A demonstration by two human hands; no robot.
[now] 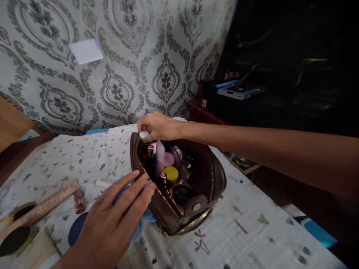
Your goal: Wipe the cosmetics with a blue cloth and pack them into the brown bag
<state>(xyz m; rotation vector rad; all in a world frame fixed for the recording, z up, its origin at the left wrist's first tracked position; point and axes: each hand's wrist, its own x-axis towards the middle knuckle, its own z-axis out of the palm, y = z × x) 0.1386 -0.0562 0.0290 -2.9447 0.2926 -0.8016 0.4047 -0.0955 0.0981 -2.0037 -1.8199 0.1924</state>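
Resting on the surface (252, 231), covered by a printed cloth, in the head view: brown cosmetic pouch (179, 179), unzipped and standing open near the middle. Packed upright inside: pale pink tube (159, 157), round yellow lid (171, 173), pink round compact (169, 158), dark round jar (181, 194), and a small gold-capped bottle (163, 178). Snap button (196, 206) visible on the near end of the pouch, gold zipper teeth running along the rim.

Right hand (158, 126) reaching in from the right, over the far left corner of the pouch; fingers pinched shut on a small white cap (144, 135), held just above the pouch opening. Whether the cap belongs to a bottle below cannot be told.

Left hand (117, 213) lying flat, fingers spread and extended, gripping nothing; fingertips touching the near left rim of the pouch. Palm resting on a blue fabric item (143, 220), partly hidden beneath it.

Located left of the pouch on the cloth: small white stick (102, 183), small red figure-shaped item (79, 200), wooden handle (42, 207) lying at a slant, and a round dark mirror-like piece (14, 241) at the lower left edge.

Behind the surface: patterned wall (126, 56) with a white paper note (85, 50) attached. To the right: dark shelf area, details too dim to tell.
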